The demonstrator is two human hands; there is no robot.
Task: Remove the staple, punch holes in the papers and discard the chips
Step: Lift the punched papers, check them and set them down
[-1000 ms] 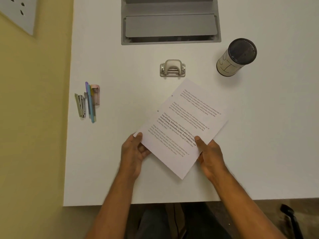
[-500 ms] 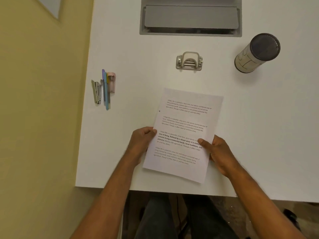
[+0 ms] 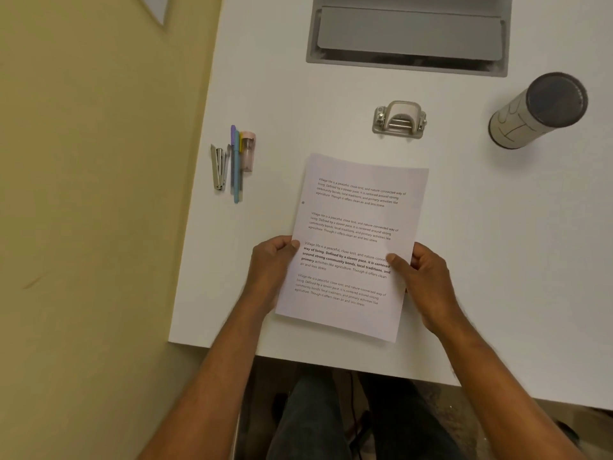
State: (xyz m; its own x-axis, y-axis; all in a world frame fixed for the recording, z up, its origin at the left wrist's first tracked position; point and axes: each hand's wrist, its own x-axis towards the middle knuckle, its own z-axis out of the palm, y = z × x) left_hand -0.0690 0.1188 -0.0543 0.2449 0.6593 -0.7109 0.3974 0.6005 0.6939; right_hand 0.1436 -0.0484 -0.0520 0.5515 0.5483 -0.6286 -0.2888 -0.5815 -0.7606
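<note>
Both hands grip our papers [image 3: 355, 240] at mid-height: left hand [image 3: 270, 265] pinching the left edge, right hand [image 3: 423, 280] the right. We hold them over the white desk [image 3: 497, 244], near the canister [image 3: 535, 111], hole punch [image 3: 399, 119], pens [image 3: 236, 164] and staple remover [image 3: 219, 167].

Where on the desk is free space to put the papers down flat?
Bare desk lies right of the papers, below the cylinder container. A smaller strip is between the pens and the hole punch. It is crowded at the left edge, by the staple remover and pens.
</note>
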